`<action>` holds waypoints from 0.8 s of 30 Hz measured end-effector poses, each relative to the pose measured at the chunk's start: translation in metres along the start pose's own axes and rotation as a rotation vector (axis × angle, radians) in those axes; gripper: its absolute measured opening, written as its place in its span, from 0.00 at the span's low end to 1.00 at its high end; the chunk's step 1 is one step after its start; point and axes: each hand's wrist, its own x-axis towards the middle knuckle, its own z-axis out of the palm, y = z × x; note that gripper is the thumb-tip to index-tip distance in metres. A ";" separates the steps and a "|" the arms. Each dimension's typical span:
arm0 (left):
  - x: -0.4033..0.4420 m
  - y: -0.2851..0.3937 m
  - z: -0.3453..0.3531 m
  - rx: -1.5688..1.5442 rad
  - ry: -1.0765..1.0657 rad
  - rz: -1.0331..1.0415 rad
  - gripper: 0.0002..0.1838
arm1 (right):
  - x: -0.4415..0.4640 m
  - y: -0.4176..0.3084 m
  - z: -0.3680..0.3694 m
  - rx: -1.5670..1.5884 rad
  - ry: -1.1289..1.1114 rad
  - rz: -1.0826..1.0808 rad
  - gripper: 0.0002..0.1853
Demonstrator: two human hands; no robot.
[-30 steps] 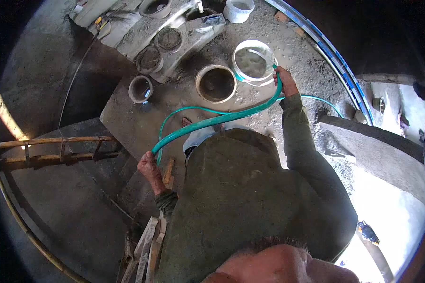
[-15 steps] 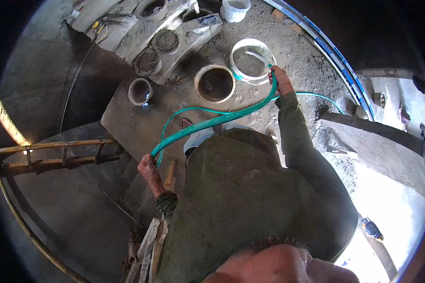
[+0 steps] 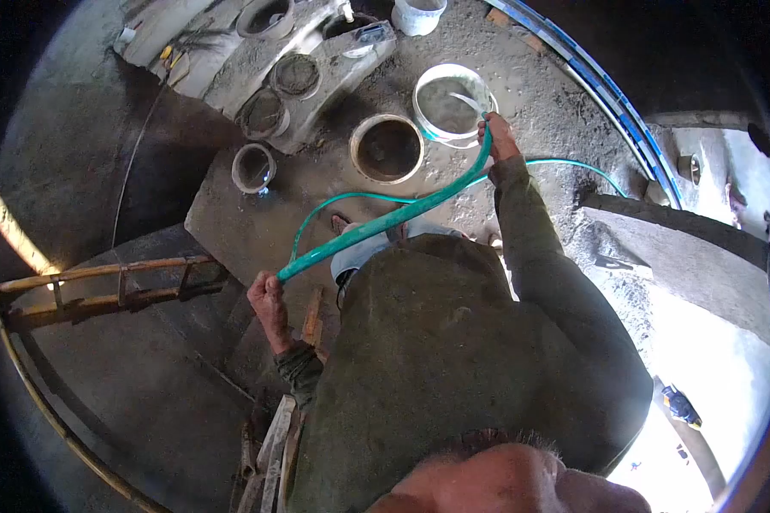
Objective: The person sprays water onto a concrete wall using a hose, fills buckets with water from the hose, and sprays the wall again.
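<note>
A green hose (image 3: 385,223) stretches across in front of my body. Its near end lies in my left hand (image 3: 269,306), fingers closed round it. Close to its far end, my right hand (image 3: 499,137) grips it, with water (image 3: 468,102) pouring from the mouth into a large white bucket (image 3: 419,103) of grey liquid. Left of that bucket stands another round bucket (image 3: 357,155) with dark liquid. A thinner stretch of hose (image 3: 573,162) runs over the floor behind my right wrist.
Several smaller buckets, one a white pail (image 3: 418,19), stand further off and to the left. A wooden ladder (image 3: 103,275) lies left, and planks (image 3: 271,453) are at lower left. A drill-like tool (image 3: 681,407) rests at right. Blue-edged rails (image 3: 607,85) curve along the right.
My right hand has shifted slightly left and up with the hose end, and the water stream now arcs a little higher. My left hand has barely moved.
</note>
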 end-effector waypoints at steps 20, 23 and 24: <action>0.131 0.061 0.105 0.413 -0.872 0.159 0.19 | 0.028 0.053 0.075 0.042 0.100 -0.100 0.10; 0.148 0.046 0.114 0.362 -0.855 0.242 0.19 | 0.032 0.059 0.082 0.086 0.083 -0.124 0.10; 0.149 0.042 0.115 0.346 -0.843 0.308 0.19 | 0.032 0.059 0.082 0.089 0.092 -0.125 0.10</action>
